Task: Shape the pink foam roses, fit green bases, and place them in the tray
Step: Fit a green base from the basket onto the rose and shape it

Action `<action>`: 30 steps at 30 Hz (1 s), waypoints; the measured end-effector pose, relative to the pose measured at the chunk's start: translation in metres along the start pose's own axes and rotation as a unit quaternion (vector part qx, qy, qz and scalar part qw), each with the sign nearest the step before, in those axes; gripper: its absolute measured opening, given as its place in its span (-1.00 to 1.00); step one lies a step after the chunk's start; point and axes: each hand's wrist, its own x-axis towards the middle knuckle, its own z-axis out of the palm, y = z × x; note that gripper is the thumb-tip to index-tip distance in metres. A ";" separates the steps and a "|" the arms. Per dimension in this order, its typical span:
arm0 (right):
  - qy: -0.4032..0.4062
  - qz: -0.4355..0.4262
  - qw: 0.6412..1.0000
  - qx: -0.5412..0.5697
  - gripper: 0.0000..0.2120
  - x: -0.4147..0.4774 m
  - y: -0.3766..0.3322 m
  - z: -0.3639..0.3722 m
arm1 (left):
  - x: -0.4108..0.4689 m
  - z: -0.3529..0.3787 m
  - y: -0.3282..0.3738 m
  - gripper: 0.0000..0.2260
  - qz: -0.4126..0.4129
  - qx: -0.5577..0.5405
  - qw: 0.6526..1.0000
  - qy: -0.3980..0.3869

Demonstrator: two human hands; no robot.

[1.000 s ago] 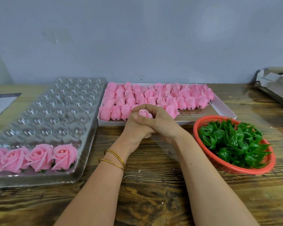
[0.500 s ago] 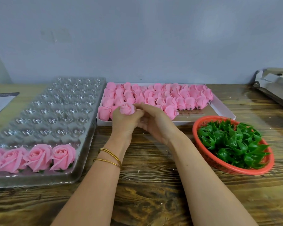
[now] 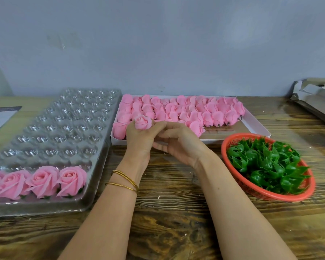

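Note:
My left hand (image 3: 139,141) holds a small pink foam rose (image 3: 142,122) upright in its fingertips, just in front of the white box (image 3: 255,121) of unshaped pink roses. My right hand (image 3: 178,145) lies beside it, palm turned toward the left hand, fingers loosely curled with its fingertips touching the left hand's near the rose's base. The clear plastic tray (image 3: 51,128) at the left has several finished roses (image 3: 43,182) in its nearest row. A red basket (image 3: 231,145) at the right is full of green bases (image 3: 265,162).
A paper sheet (image 3: 0,117) lies at the far left edge. Grey packaging (image 3: 315,96) sits at the back right. Bare wooden table (image 3: 176,212) lies between tray and basket, crossed by my forearms. A grey wall stands close behind.
The hands, clasped together round the rose a second ago, have come apart. The left hand lifted the rose up and left toward the box; the right hand has loosened beside it.

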 end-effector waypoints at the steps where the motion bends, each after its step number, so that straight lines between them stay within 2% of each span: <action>1: -0.003 0.002 1.000 0.001 -0.68 0.000 0.001 0.001 | 0.000 0.000 0.000 -0.75 -0.001 -0.004 1.000 -0.004; 10: -0.006 0.006 1.000 0.027 -0.74 -0.001 0.004 0.001 | 0.001 0.001 -0.003 -0.70 0.000 0.002 0.999 -0.046; 13: -0.021 0.012 0.999 0.035 -0.78 -0.003 0.003 -0.001 | 0.001 -0.001 -0.005 -0.74 0.002 0.020 0.998 -0.055; 19: -0.043 0.002 0.998 0.053 -0.75 -0.002 0.005 -0.005 | 0.000 -0.003 -0.003 -0.76 -0.004 0.032 0.996 -0.085; 23: -0.056 -0.007 0.997 0.044 -0.70 -0.002 0.005 -0.008 | 0.000 -0.004 -0.002 -0.85 0.005 0.039 0.995 -0.088; 30: -0.052 -0.039 0.998 0.012 -0.65 -0.001 0.005 -0.007 | 0.002 -0.001 -0.002 -0.68 0.024 0.048 0.997 -0.057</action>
